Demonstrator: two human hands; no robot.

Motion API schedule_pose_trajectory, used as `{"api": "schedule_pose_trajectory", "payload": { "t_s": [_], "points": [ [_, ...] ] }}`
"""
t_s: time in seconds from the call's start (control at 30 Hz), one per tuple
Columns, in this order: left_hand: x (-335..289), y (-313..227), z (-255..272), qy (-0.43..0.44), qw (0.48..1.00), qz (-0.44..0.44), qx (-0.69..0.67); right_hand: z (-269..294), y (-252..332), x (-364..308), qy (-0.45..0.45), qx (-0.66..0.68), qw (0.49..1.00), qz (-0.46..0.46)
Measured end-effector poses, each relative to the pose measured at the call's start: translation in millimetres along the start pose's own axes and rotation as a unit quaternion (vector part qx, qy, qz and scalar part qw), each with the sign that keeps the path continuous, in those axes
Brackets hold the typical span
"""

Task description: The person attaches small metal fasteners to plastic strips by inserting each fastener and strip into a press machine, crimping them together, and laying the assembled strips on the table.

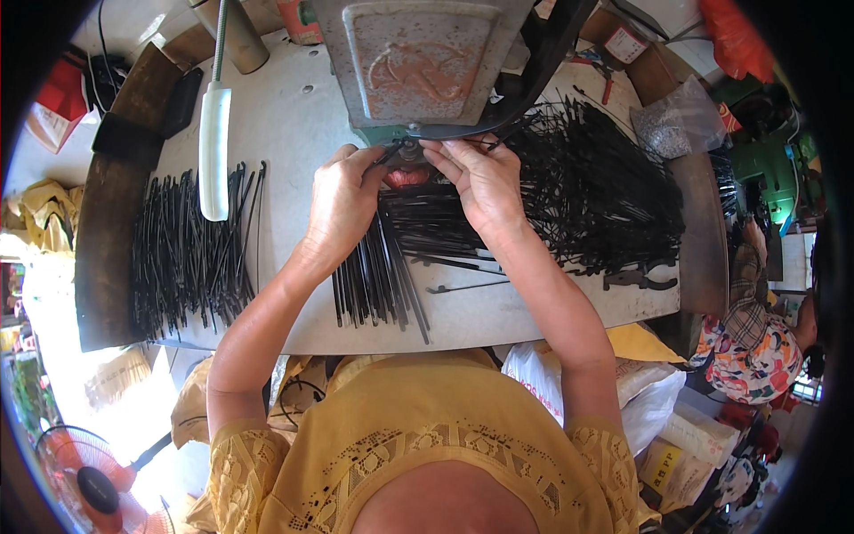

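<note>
In the head view, the left hand (342, 200) pinches a thin black rod (390, 153) between thumb and fingers, its end at the tooling just below a worn grey bench machine (422, 62). The right hand (487, 187) has its fingertips gathered at the same tooling; whether they grip anything there I cannot tell.

The machine stands at the far middle of a pale worktable (289, 125), its top scuffed and its sides edged with brown boards (111, 258). A row of hooked black rods (191, 254) lies at the left, a smaller batch of rods (378, 280) lies near the front edge beneath the left wrist, and a dense tangled heap of rods (605, 182) covers the right side. Dark pliers (640, 279) lie in front of the heap. A clear bag of small pieces (673, 126) sits at the right border; a white strip lamp (215, 156) hangs over the left, near a metal flask (236, 40).

Around the table, an orange fan (93, 485) stands lower left, a white plastic sack (649, 414) lies by the right elbow, and farther right are a green machine (767, 178) and another person in patterned clothing (756, 356).
</note>
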State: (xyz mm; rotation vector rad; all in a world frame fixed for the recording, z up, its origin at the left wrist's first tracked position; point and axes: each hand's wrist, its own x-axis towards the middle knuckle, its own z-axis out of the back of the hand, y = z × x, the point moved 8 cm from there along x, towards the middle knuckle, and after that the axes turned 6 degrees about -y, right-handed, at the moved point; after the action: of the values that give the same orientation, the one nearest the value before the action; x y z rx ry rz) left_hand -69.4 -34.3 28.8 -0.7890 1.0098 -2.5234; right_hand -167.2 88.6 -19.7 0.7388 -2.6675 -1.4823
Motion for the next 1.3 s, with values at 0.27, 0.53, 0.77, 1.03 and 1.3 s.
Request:
{"api": "schedule_pose_trajectory", "payload": {
  "t_s": [0.27, 0.53, 0.77, 1.03, 1.3],
  "points": [
    [0.2, 1.8, -0.8, -0.001, 1.0, 0.011, -0.004, 0.0, -2.6, 1.4, -0.004, -0.001, 1.0, 0.005],
    [-1.7, -2.1, -0.2, -0.019, 0.999, -0.025, 0.007, -3.3, -0.7, -1.5, 0.008, -0.009, 1.0, 0.019],
    [-0.9, -5.4, 0.0, -0.022, 0.998, -0.045, 0.04, -3.1, -0.1, -0.9, 0.003, -0.018, 0.999, 0.027],
    [4.3, -1.8, -0.4, 0.012, 0.999, -0.035, 0.023, -4.2, 2.0, -2.9, 0.012, -0.036, 0.998, 0.045],
    [0.5, -7.5, -0.5, 0.0, 0.997, -0.042, 0.066, -3.9, 3.1, -4.2, 0.005, -0.038, 0.998, 0.056]
  ]
}}
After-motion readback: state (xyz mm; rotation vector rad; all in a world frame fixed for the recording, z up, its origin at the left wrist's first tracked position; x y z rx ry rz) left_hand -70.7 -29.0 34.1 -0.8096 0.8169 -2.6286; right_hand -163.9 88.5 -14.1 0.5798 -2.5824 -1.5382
